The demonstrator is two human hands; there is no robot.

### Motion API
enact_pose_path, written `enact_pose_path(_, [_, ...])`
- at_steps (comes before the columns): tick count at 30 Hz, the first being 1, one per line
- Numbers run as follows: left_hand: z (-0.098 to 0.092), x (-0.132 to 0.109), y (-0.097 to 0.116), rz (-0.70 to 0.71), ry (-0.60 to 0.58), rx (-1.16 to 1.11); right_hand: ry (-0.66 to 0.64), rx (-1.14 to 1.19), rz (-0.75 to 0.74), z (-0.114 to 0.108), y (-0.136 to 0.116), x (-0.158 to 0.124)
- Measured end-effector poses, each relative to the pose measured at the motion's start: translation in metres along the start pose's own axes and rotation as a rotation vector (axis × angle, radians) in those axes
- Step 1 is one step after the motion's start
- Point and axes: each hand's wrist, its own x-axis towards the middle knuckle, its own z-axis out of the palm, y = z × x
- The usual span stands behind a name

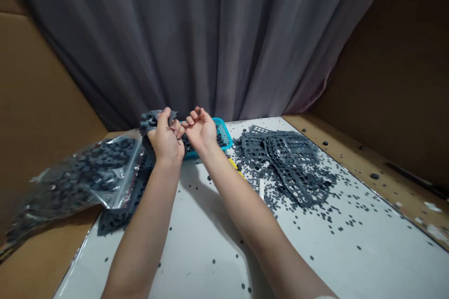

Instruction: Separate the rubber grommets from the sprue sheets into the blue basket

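My left hand (166, 138) is closed around a folded piece of dark grey perforated rubber sheet (149, 121), held up above the table's far side. Close beside it, my right hand (201, 131) has its palm turned partly up and its fingers curled. Its thumb and fingertip come together at a small dark spot, too small to name. Behind and below both hands stands a turquoise plastic basket (229, 142) with small dark pieces (220, 140) in it, partly hidden by my hands.
At left lies a clear zip bag (80, 173) full of dark pieces, beside more perforated sheet (112, 219). Punched sheets (287, 154) lie at right among scattered small discs (329, 217). A yellow object (233, 163) and a white strip (261, 188) lie mid-table. A grey curtain (196, 42) hangs behind.
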Motion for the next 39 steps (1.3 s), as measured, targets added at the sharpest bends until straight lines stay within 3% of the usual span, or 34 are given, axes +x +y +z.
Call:
enact_pose_path(4, [-0.007,-0.009,0.010,-0.013,-0.287,0.260,0.364,-0.108,0.088,-0.029,-0.023,0.027])
enact_pose_path(8, [-0.024,-0.020,0.030,-0.112,-0.531,0.584,0.521,-0.176,0.163,-0.052,-0.038,0.033])
enact_pose_path(11, [-0.044,-0.033,0.036,-0.017,-0.697,0.953,0.537,-0.189,0.207,-0.053,-0.044,0.027])
enact_pose_path(14, [-0.068,-0.053,0.026,0.252,-0.837,1.271,0.491,-0.161,0.234,-0.047,-0.046,0.022])
enact_pose_path(17, [-0.092,-0.075,0.004,0.469,-1.058,1.341,0.449,-0.110,0.232,-0.041,-0.051,0.019])
enact_pose_path(18, [-0.098,-0.082,-0.004,0.474,-1.100,1.345,0.442,-0.093,0.217,-0.041,-0.054,0.018])
enact_pose_path(20, [-0.107,-0.093,-0.018,0.378,-1.118,1.332,0.432,-0.062,0.155,-0.040,-0.061,0.016])
enact_pose_path(23, [-0.111,-0.102,-0.030,0.116,-1.088,1.288,0.416,-0.035,0.041,-0.038,-0.070,0.010])
enact_pose_path(27, [-0.102,-0.094,-0.028,-0.035,-0.964,1.142,0.353,-0.159,0.053,-0.041,-0.064,-0.008])
enact_pose_path(30, [-0.091,-0.080,-0.014,-0.059,-0.843,0.970,0.262,-0.396,0.205,-0.053,-0.050,-0.038])
enact_pose_path(32, [-0.085,-0.075,-0.002,-0.069,-0.833,0.927,0.238,-0.484,0.348,-0.068,-0.044,-0.066])
enact_pose_path(36, [-0.090,-0.093,0.016,-0.183,-1.018,0.932,0.200,-0.600,0.622,-0.093,-0.050,-0.126])
enact_pose_path(37, [-0.095,-0.103,0.018,-0.243,-1.087,0.927,0.170,-0.621,0.774,-0.096,-0.053,-0.137])
enact_pose_path(39, [-0.107,-0.126,0.019,-0.407,-1.196,0.894,0.132,-0.590,0.882,-0.095,-0.058,-0.153])
